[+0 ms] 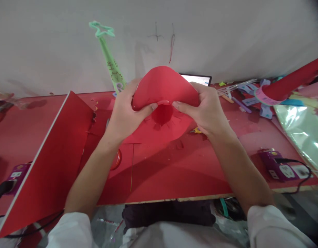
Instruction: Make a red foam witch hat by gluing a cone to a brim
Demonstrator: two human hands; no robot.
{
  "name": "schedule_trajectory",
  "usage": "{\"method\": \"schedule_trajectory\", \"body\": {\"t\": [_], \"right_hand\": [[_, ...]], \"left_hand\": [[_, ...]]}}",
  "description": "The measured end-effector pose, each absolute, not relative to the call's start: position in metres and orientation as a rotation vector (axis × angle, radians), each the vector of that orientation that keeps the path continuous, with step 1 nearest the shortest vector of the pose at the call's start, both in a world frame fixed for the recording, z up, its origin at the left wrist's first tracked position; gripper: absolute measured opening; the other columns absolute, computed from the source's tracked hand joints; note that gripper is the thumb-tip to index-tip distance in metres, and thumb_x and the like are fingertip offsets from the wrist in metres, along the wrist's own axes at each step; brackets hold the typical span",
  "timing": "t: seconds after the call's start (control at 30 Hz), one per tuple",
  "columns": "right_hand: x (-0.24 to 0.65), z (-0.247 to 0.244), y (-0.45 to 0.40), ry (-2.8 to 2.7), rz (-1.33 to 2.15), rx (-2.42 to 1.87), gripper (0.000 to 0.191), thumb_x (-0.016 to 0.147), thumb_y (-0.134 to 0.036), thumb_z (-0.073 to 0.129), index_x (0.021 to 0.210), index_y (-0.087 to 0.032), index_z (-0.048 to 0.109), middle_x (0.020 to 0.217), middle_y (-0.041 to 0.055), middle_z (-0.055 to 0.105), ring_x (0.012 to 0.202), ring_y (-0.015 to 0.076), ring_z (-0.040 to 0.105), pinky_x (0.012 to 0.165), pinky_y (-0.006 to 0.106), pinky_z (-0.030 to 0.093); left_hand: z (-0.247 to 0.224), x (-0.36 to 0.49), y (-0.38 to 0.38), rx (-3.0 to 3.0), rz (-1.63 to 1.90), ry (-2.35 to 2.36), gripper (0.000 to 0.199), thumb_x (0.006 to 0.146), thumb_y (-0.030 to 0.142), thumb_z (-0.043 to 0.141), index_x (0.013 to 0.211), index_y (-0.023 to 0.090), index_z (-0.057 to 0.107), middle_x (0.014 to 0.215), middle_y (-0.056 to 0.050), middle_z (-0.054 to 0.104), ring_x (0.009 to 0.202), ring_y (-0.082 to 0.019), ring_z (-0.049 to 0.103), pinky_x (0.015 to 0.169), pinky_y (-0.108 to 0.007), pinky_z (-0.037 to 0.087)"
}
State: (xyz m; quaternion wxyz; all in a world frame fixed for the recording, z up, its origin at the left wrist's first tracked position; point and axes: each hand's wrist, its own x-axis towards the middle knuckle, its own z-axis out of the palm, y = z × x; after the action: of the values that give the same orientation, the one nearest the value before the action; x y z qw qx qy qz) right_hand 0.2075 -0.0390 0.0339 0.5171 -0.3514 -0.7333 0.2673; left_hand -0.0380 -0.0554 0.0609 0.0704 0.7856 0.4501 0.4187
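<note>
The left hand and right hand grip opposite sides of a bent, round-edged sheet of smooth red card, held over the red-topped table. Both thumbs press beside a round opening edged with small cut flaps; the other fingers are largely hidden. The step in hand appears to be shaping that edge. The next move calls for even thumb pressure, without tearing.
</note>
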Motion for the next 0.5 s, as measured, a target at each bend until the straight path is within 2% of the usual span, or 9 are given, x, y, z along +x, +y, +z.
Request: {"method": "schedule_trajectory", "body": {"t": [0.17, 0.33, 0.5], "right_hand": [[0.207, 0.038, -0.041, -1.787, 0.607, -0.881, 0.015, 0.095, -0.041, 0.08, 0.096, -0.03, 0.07, 0.085, 0.0008, 0.072, 0.082, 0.0252, 0.071, 0.067, 0.046, 0.062], [0.203, 0.051, -0.048, -1.803, 0.585, -0.916, 0.019, 0.091, -0.033, 0.082, 0.086, -0.028, 0.064, 0.082, 0.0, 0.07, 0.078, 0.0236, 0.068, 0.071, 0.045, 0.061], [0.204, 0.057, -0.051, -1.817, 0.551, -0.981, 0.019, 0.09, -0.031, 0.081, 0.086, -0.029, 0.063, 0.085, 0.0005, 0.071, 0.085, 0.0259, 0.068, 0.077, 0.047, 0.061]], "left_hand": [[0.06, -0.037, -0.055, 2.325, 1.263, 1.34, 0.037, 0.1, 0.051, 0.072, 0.13, 0.032, 0.064, 0.121, -0.005, 0.077, 0.107, -0.028, 0.074, 0.093, -0.052, 0.066], [0.056, -0.038, -0.052, 2.32, 1.304, 1.342, 0.039, 0.098, 0.049, 0.073, 0.133, 0.034, 0.063, 0.125, -0.003, 0.077, 0.113, -0.03, 0.072, 0.098, -0.054, 0.065], [0.061, -0.034, -0.058, 2.351, 1.313, 1.374, 0.04, 0.098, 0.04, 0.072, 0.135, 0.033, 0.062, 0.129, -0.003, 0.075, 0.118, -0.03, 0.072, 0.103, -0.054, 0.063]]}}
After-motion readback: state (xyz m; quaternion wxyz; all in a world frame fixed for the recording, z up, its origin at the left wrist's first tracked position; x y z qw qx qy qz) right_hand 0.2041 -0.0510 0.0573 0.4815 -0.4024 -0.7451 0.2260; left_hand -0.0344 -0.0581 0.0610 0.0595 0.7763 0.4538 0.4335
